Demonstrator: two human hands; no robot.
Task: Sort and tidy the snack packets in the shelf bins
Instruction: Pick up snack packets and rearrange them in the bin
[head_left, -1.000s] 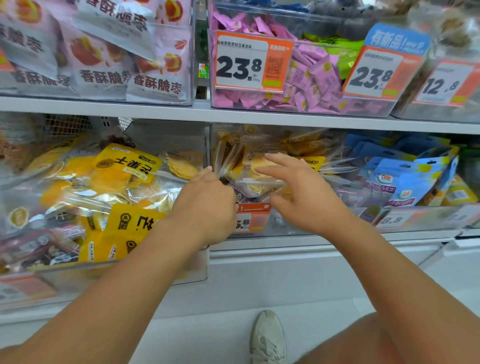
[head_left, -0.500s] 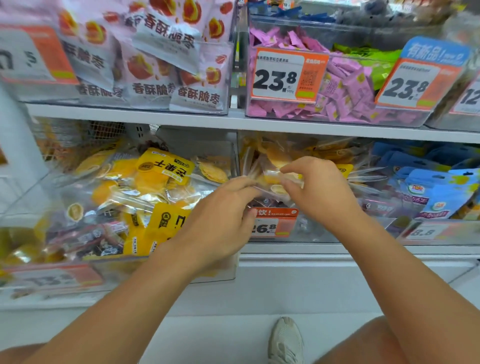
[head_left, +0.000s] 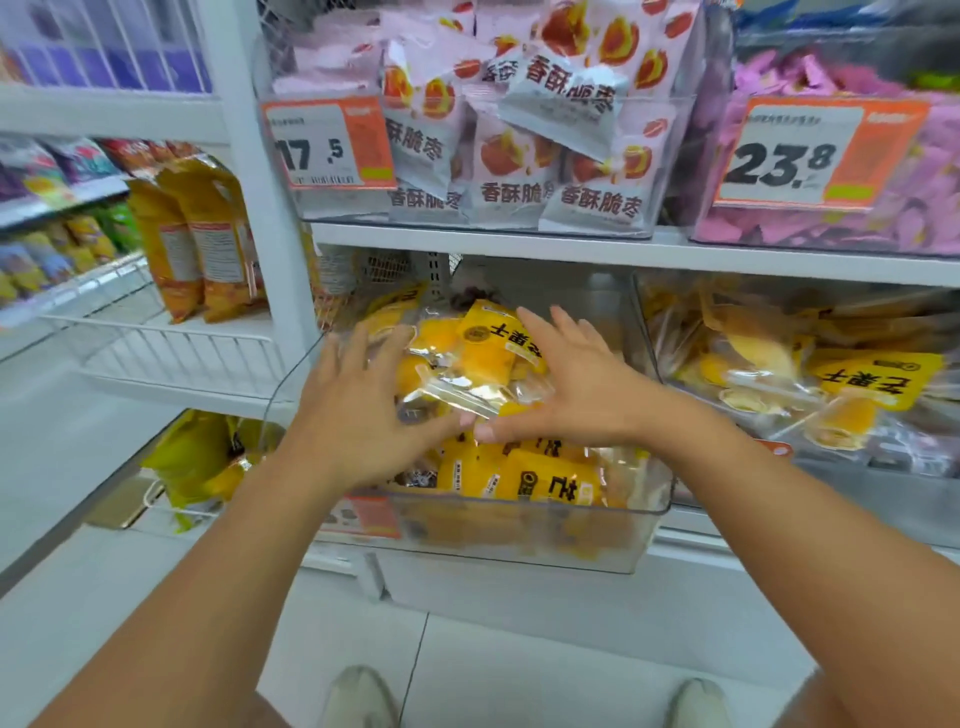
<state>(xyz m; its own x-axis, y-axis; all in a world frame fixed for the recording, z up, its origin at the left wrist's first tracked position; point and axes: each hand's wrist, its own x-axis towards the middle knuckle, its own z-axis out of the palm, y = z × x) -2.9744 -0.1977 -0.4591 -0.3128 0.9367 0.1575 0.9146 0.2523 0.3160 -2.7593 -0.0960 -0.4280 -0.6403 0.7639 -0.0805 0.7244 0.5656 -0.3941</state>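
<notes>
A clear plastic bin (head_left: 519, 540) on the lower shelf holds several yellow dried-mango packets (head_left: 480, 358). My left hand (head_left: 358, 410) lies on the left side of the pile with fingers spread and straight. My right hand (head_left: 576, 384) lies on the right side, fingers also spread, its thumb near the left hand's thumb. Between the two hands sits a clear-and-yellow packet. More yellow packets (head_left: 550, 480) show below the hands, near the bin's front wall.
To the right, a second bin (head_left: 831, 374) holds similar yellow packets. On the shelf above stand a bin of white jujube packets (head_left: 519, 156) and a bin of pink packets (head_left: 924, 197). A white wire basket (head_left: 171, 348) with orange bags is at the left.
Both hands have left the middle bin's packets and moved to the left bin. They now lie spread on its yellow packets. The view has swung left.
</notes>
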